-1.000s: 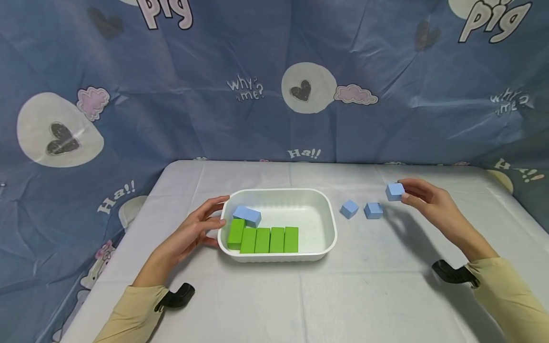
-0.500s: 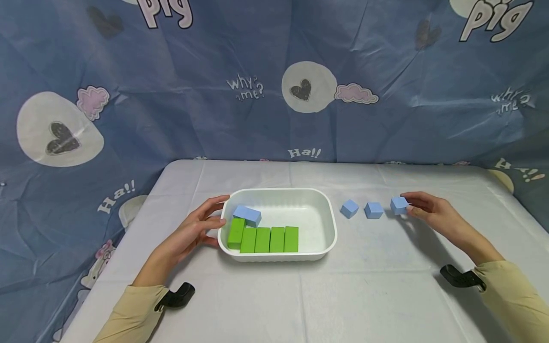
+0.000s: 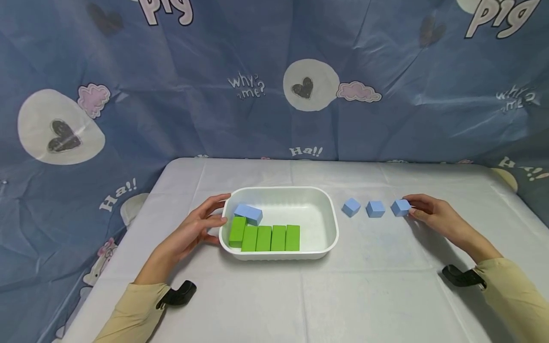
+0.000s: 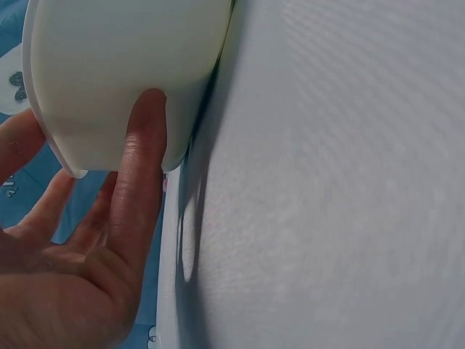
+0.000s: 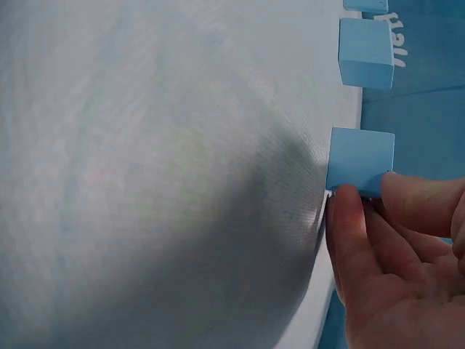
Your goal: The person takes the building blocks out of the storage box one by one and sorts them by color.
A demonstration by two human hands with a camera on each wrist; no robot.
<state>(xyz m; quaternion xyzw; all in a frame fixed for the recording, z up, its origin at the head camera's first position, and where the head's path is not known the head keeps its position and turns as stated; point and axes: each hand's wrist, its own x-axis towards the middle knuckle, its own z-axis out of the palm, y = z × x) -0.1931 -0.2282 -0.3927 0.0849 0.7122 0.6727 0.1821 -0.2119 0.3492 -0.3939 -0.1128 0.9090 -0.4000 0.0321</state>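
Down it comes: my blue cube [image 3: 401, 207] has sunk to the worktop [image 3: 364, 290], right grip [image 3: 437, 218] pinching it. Nearest, five green blocks [image 3: 263, 239] line the near side of the white tray [image 3: 319, 254], my left grip [image 3: 194, 226] spread against its left end. Behind them lies a long blue block [image 3: 249, 214]; two more cubes [image 3: 375, 209] sit left of mine, patterned cloth [image 3: 193, 95] beyond.

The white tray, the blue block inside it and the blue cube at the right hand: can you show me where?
White tray [image 3: 316, 223]: head view, on its bare floor.
Blue block [image 3: 247, 213]: head view, on its top face.
Blue cube [image 5: 361, 160]: right wrist view, on the face toward the camera.
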